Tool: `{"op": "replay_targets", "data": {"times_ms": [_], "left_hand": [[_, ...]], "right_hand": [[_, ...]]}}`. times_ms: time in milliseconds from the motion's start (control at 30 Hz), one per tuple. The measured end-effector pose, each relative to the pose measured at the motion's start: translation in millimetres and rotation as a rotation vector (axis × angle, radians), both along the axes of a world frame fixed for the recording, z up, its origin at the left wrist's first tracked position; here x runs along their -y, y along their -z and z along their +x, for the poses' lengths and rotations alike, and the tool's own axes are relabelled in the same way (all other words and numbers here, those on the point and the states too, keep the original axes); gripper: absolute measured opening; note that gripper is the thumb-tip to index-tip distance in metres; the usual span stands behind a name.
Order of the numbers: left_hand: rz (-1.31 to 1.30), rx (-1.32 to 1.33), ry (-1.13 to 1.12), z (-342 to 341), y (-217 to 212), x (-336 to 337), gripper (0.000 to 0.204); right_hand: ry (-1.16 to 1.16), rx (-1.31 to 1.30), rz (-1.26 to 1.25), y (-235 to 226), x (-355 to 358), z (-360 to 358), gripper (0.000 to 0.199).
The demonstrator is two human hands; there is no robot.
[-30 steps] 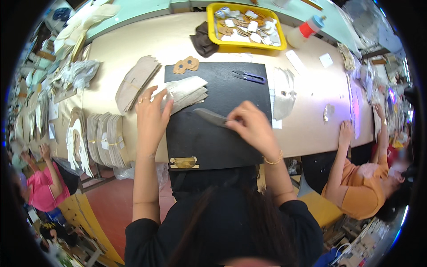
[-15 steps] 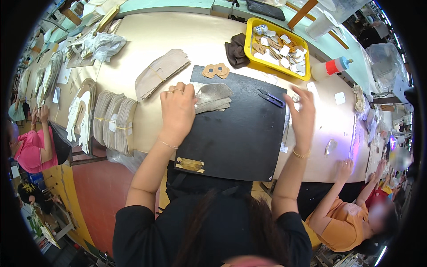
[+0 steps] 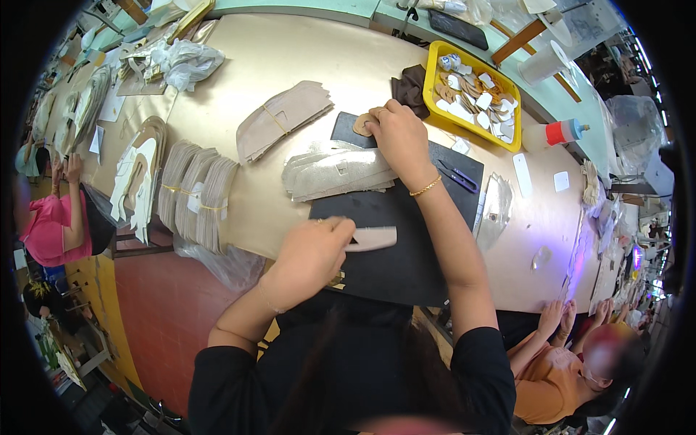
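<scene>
My left hand (image 3: 312, 254) is closed on one end of a pale beige cut piece (image 3: 377, 238) with a dark notch, over the near part of a black board (image 3: 420, 268). At the board's far edge, my right hand (image 3: 401, 138) has its fingers drawn together on a small tan piece (image 3: 362, 125) with a rounded edge; the fingers hide much of it. Between my hands lies a fanned pile of shiny grey-beige pieces (image 3: 337, 172), partly off the board's left side. Purple-handled thread snips (image 3: 458, 176) rest right of my right wrist.
A yellow tray (image 3: 471, 129) of small tan and white pieces stands far right, beside a brown cloth (image 3: 409, 88). Tied stacks of beige pieces (image 3: 283, 119) (image 3: 194, 190) lie left. A red-banded bottle (image 3: 554, 134) stands right. A co-worker in orange (image 3: 554, 384) sits at right.
My left hand has left the shiny pile and come nearer with a beige piece. My right hand has moved left and away from me, onto the tan piece. The shiny pile sits further left on the board.
</scene>
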State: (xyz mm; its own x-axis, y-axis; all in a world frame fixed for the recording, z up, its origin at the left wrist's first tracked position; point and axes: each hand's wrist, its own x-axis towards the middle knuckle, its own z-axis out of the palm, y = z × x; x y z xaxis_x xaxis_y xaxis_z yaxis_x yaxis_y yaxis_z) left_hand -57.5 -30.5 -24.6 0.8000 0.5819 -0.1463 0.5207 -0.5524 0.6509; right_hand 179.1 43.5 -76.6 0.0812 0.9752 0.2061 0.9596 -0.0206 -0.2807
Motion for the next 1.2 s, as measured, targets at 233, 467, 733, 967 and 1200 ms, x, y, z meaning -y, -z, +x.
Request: {"op": "replay_targets", "data": {"times_ms": [233,467,733,967,1200], "left_hand": [[0.0,0.031,0.345,-2.7,-35.0,18.6,0.014],[-0.079,0.086,0.551,0.2,-47.1,29.4,0.011],[-0.289,0.1,0.537,8.2,-25.6,30.4,0.01],[-0.484,0.138,0.468,13.2,-10.1,15.3,0.013],[-1.076,0.118,-0.158,22.0,20.0,2.0,0.025]], "right_hand": [[0.043,-0.36,-0.133,-8.5,0.6,2.3,0.02],[0.018,-0.932,-0.155,-32.5,54.5,18.2,0.018],[-0.028,-0.475,-0.312,-18.0,167.2,-19.3,0.019],[0.069,-0.845,-0.115,-21.5,190.3,-9.4,0.033],[0.148,-1.156,-0.638,-23.2,226.3,-5.9,0.031]]}}
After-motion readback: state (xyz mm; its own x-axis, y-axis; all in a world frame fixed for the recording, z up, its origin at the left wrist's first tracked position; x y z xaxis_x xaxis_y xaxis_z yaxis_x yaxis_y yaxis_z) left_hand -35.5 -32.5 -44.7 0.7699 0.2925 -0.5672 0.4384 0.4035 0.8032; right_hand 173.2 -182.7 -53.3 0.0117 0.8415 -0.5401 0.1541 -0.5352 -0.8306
